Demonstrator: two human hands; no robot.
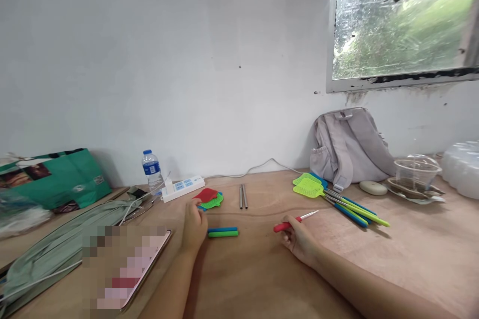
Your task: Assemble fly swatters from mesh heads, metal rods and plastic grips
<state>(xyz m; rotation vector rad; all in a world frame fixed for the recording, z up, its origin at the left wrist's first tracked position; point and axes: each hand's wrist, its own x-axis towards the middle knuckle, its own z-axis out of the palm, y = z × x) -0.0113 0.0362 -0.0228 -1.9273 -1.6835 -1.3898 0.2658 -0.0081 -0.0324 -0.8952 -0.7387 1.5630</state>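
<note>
My left hand (195, 223) has its fingers curled at the near-left edge of a red fly swatter head (206, 195); their exact contact is partly hidden. Beneath and beside that red piece lie green (215, 201) and blue swatter heads. In my right hand (298, 240) is a red handle (281, 227) with a thin metal rod pointing right and away. Between my hands, a blue tube handle (223, 230) and a green tube handle (223, 234) lie side by side. Farther back rest two metal rods (243, 197), almost parallel.
Several fly swatters (309, 187) with yellow-green and blue parts lie right, before a grey backpack (348, 149). A power strip (183, 188), water bottle (151, 169), green bag (63, 179) and phone (149, 269) are left. A plastic cup (417, 169) stands far right.
</note>
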